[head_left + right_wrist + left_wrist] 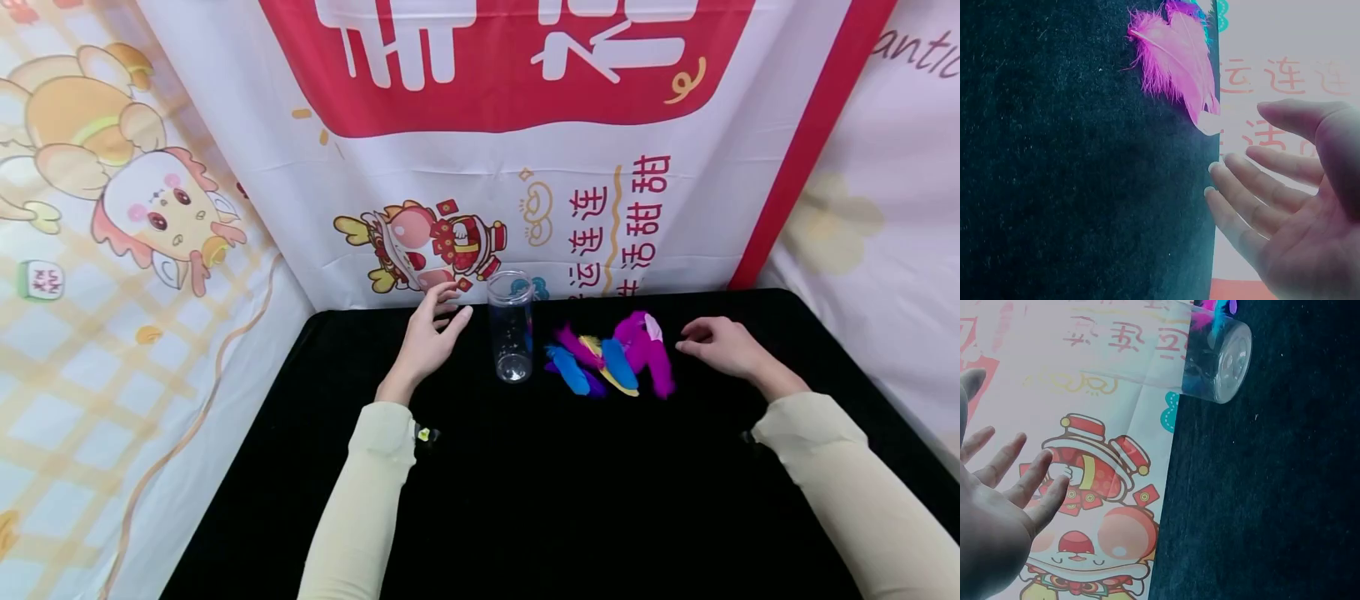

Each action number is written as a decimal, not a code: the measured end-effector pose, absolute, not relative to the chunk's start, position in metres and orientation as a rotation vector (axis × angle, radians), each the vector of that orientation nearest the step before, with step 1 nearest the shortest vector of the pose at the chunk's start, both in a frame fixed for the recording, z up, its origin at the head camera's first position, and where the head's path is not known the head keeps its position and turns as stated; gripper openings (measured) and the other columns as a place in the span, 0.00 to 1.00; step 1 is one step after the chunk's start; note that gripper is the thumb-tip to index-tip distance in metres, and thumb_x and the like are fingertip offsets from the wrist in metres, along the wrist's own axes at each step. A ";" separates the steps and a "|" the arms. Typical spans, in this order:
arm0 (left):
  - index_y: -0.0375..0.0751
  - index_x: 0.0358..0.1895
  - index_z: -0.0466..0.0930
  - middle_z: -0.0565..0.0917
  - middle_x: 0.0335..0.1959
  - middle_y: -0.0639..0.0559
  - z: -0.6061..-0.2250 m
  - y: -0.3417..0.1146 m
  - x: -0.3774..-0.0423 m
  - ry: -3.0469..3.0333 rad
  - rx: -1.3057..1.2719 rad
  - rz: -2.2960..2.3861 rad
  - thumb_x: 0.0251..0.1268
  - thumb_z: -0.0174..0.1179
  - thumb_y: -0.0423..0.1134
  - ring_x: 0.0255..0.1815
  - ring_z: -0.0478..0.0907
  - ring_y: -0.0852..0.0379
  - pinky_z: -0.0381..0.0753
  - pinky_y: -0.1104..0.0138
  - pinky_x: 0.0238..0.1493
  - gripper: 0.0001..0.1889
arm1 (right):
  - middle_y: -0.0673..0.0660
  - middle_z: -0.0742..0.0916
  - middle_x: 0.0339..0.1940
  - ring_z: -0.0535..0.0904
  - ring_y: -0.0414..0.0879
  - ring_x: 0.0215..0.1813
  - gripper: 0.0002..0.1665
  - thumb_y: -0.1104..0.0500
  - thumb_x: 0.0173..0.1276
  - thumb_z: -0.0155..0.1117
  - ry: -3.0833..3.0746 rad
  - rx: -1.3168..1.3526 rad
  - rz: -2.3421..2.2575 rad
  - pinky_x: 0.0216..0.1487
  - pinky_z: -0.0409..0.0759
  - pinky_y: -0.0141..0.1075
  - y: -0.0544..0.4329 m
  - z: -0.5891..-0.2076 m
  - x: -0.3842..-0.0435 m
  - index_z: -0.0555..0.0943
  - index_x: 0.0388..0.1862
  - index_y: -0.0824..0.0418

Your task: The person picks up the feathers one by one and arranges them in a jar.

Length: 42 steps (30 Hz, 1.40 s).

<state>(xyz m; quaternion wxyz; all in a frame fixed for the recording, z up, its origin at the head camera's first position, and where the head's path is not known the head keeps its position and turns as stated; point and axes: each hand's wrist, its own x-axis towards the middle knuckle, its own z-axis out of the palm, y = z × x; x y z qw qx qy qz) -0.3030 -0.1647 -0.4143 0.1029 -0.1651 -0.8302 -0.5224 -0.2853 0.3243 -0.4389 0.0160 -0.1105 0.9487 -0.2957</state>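
Note:
A clear plastic jar (512,329) stands upright on the black tabletop, its round mouth facing up. Just left of it is my left hand (429,337), fingers spread and relaxed, holding nothing. To the jar's right lies a loose row of feathers: blue (618,365), yellow (622,385), purple and magenta (636,337). My right hand (723,343) hovers at the right end of that row, fingers loosely bent around nothing. In the right wrist view, a magenta feather (1179,59) with a pale tip lies beyond the fingertips (1215,167), apart from them.
A black cloth (525,483) covers the table. Behind it hangs a white and red printed banner (450,167), close to the jar. Patterned cloth walls (112,350) rise at both sides.

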 end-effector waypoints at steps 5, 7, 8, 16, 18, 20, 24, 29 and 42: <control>0.56 0.74 0.64 0.73 0.69 0.44 -0.412 -0.161 -0.300 -2.462 -0.498 -1.593 0.74 0.61 0.56 0.68 0.74 0.45 0.73 0.45 0.67 0.31 | 0.65 0.89 0.46 0.84 0.57 0.49 0.24 0.52 0.73 0.67 2.920 -0.318 -0.911 0.49 0.79 0.47 0.322 -0.439 -0.285 0.82 0.54 0.71; 0.57 0.75 0.63 0.72 0.70 0.46 -0.411 -0.159 -0.299 -2.468 -0.502 -1.600 0.73 0.61 0.57 0.68 0.73 0.46 0.73 0.46 0.67 0.32 | 0.64 0.89 0.44 0.84 0.56 0.48 0.24 0.52 0.72 0.67 2.896 -0.317 -0.923 0.48 0.80 0.45 0.321 -0.440 -0.286 0.82 0.53 0.72; 0.58 0.75 0.63 0.72 0.70 0.46 -0.410 -0.159 -0.299 -2.468 -0.505 -1.606 0.73 0.62 0.57 0.69 0.73 0.45 0.73 0.46 0.67 0.32 | 0.63 0.90 0.44 0.85 0.54 0.46 0.25 0.52 0.72 0.68 2.878 -0.312 -0.932 0.46 0.80 0.44 0.321 -0.440 -0.287 0.82 0.54 0.73; 0.62 0.76 0.60 0.72 0.70 0.52 -0.408 -0.153 -0.296 -2.471 -0.529 -1.637 0.70 0.65 0.57 0.69 0.72 0.45 0.72 0.45 0.68 0.35 | 0.63 0.89 0.41 0.86 0.53 0.41 0.26 0.56 0.71 0.69 2.750 -0.269 -1.037 0.37 0.84 0.40 0.320 -0.448 -0.291 0.78 0.55 0.79; 0.61 0.77 0.59 0.71 0.71 0.51 -0.407 -0.152 -0.295 -2.467 -0.541 -1.647 0.69 0.65 0.57 0.70 0.71 0.43 0.71 0.44 0.68 0.36 | 0.64 0.89 0.42 0.86 0.55 0.43 0.26 0.57 0.71 0.69 2.725 -0.254 -1.057 0.40 0.86 0.43 0.319 -0.448 -0.290 0.78 0.55 0.79; 0.62 0.77 0.59 0.71 0.71 0.51 -0.407 -0.151 -0.295 -2.467 -0.547 -1.657 0.69 0.66 0.57 0.71 0.70 0.42 0.70 0.43 0.69 0.37 | 0.65 0.89 0.42 0.86 0.56 0.44 0.26 0.57 0.71 0.68 2.705 -0.241 -1.075 0.42 0.86 0.46 0.317 -0.448 -0.290 0.78 0.55 0.80; 0.61 0.77 0.58 0.70 0.72 0.52 -0.404 -0.149 -0.293 -2.473 -0.556 -1.664 0.68 0.66 0.56 0.72 0.69 0.43 0.70 0.44 0.70 0.38 | 0.66 0.89 0.43 0.86 0.57 0.45 0.26 0.58 0.72 0.68 2.675 -0.223 -1.106 0.44 0.86 0.48 0.315 -0.448 -0.290 0.78 0.55 0.80; 0.60 0.78 0.57 0.70 0.72 0.52 -0.402 -0.145 -0.292 -2.487 -0.568 -1.630 0.69 0.67 0.54 0.73 0.68 0.43 0.70 0.44 0.70 0.38 | 0.66 0.89 0.43 0.86 0.55 0.45 0.24 0.59 0.72 0.68 2.643 -0.202 -1.145 0.42 0.87 0.45 0.313 -0.450 -0.291 0.78 0.55 0.80; 0.55 0.80 0.53 0.67 0.75 0.50 -0.400 -0.133 -0.290 -2.504 -0.574 -1.676 0.68 0.68 0.52 0.73 0.68 0.43 0.68 0.43 0.70 0.43 | 0.66 0.89 0.40 0.87 0.46 0.37 0.25 0.60 0.71 0.68 2.599 -0.118 -1.219 0.37 0.87 0.41 0.308 -0.452 -0.293 0.77 0.55 0.81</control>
